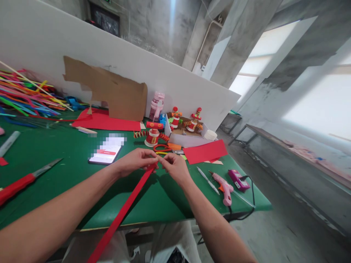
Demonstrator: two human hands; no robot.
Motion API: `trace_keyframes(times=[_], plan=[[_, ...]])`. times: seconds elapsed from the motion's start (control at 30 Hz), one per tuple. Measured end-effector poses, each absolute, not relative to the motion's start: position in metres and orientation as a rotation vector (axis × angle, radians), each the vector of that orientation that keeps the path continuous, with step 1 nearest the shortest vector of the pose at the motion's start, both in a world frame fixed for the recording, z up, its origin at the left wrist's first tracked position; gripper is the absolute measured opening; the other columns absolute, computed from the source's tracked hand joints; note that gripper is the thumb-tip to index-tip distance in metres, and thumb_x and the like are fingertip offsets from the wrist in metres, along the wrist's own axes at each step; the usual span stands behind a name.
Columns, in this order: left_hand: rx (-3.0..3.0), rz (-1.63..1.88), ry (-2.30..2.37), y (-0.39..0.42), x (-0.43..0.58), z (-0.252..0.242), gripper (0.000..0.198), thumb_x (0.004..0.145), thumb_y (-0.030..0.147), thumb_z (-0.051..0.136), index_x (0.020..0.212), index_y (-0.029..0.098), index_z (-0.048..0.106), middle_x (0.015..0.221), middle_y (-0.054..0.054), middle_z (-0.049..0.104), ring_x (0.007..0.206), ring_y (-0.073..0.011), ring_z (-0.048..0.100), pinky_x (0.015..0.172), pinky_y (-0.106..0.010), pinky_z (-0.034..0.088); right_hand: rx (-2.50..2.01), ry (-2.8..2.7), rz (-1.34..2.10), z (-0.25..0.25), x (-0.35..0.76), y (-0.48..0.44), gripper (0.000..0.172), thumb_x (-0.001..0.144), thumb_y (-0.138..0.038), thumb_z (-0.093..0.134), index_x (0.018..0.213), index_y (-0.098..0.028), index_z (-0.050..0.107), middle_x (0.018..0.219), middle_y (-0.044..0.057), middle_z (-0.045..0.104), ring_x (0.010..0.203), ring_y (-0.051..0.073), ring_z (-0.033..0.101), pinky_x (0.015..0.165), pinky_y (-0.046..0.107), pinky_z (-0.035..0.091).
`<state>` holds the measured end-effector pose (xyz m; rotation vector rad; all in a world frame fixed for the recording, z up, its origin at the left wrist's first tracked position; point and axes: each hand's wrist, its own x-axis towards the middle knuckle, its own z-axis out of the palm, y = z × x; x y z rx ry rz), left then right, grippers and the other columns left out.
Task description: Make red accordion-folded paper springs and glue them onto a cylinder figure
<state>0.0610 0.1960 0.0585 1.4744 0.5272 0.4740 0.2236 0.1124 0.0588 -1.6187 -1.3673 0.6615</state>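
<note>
A long red paper strip (131,201) runs from my fingertips down over the table's front edge towards my lap. My left hand (137,159) pinches its upper end. Fingertips of my right hand (177,168) meet the left ones there, closed on the same end; the exact grip is partly hidden. Just beyond my hands stands a small red figure (153,137) with folded paper arms on a white cup-like base. Scissors (163,148) with red-orange handles lie behind my fingers. Red paper sheets (205,151) are to the right of them.
A phone (105,149) and a red-handled knife (33,177) lie at left. At right are a white pen (207,180), a pink glue gun (223,188) and a purple power block (239,180) with cord. Behind stand a box (186,140) with two figures, a pink bottle (157,106) and cardboard (126,95).
</note>
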Motion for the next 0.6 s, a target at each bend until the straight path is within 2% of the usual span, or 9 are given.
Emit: trace_keyframes(times=[0.2,0.27,0.33,0.37,0.4,0.5,0.6], plan=[[1.533,0.548,0.574,0.200,0.062,0.054,0.038,0.068,0.053,0.075,0.075,0.016,0.074,0.069,-0.005,0.072,0.063,-0.0148,0.062,0.062,-0.026,0.046,-1.688,-1.480,0.575,0.063,0.224,0.112,0.033,0.082,-0.049,0.060,0.066,-0.020,0.058,0.058,-0.003,0.058,0.056,0.012,0.051,0.055,0.024,0.039],[1.483,0.609,0.637,0.201,0.063,0.053,0.039,0.063,0.054,0.077,0.071,0.016,0.073,0.066,-0.005,0.072,0.062,-0.0152,0.062,0.060,-0.026,0.046,-1.697,-1.523,0.334,0.068,0.219,0.104,0.026,0.084,-0.045,0.060,0.076,-0.020,0.062,0.074,0.002,0.066,0.071,0.017,0.059,0.067,0.028,0.045],[1.395,0.691,0.693,0.203,0.064,0.052,0.039,0.059,0.054,0.079,0.069,0.016,0.073,0.064,-0.005,0.071,0.060,-0.0154,0.061,0.059,-0.026,0.046,-1.641,-1.539,0.081,0.071,0.208,0.091,0.021,0.086,-0.041,0.059,0.087,-0.021,0.064,0.092,0.007,0.069,0.088,0.021,0.060,0.080,0.033,0.045],[1.345,0.730,0.709,0.204,0.065,0.052,0.039,0.057,0.053,0.080,0.069,0.016,0.073,0.064,-0.005,0.071,0.059,-0.0152,0.061,0.059,-0.026,0.047,-1.603,-1.557,0.038,0.070,0.201,0.084,0.020,0.087,-0.040,0.056,0.088,-0.021,0.064,0.094,0.008,0.068,0.091,0.022,0.059,0.083,0.034,0.045],[1.296,0.764,0.719,0.205,0.065,0.051,0.040,0.056,0.052,0.081,0.070,0.016,0.073,0.063,-0.005,0.071,0.059,-0.0152,0.062,0.059,-0.026,0.047,-1.569,-1.586,0.087,0.068,0.193,0.079,0.021,0.089,-0.039,0.054,0.083,-0.021,0.064,0.088,0.008,0.068,0.086,0.021,0.058,0.080,0.033,0.045],[1.202,0.836,0.731,0.207,0.065,0.049,0.040,0.054,0.051,0.083,0.072,0.016,0.073,0.065,-0.004,0.071,0.062,-0.0158,0.063,0.060,-0.026,0.047,-1.511,-1.603,0.523,0.052,0.175,0.082,0.033,0.087,-0.045,0.057,0.063,-0.022,0.058,0.060,-0.001,0.057,0.060,0.014,0.050,0.061,0.027,0.041],[1.190,0.922,0.759,0.208,0.067,0.049,0.041,0.053,0.051,0.083,0.072,0.017,0.072,0.063,-0.002,0.069,0.057,-0.0138,0.059,0.057,-0.026,0.046,-1.440,-1.096,0.699,0.038,0.170,0.115,0.031,0.078,-0.050,0.064,0.067,-0.022,0.054,0.061,-0.004,0.054,0.057,0.012,0.046,0.056,0.025,0.039]])
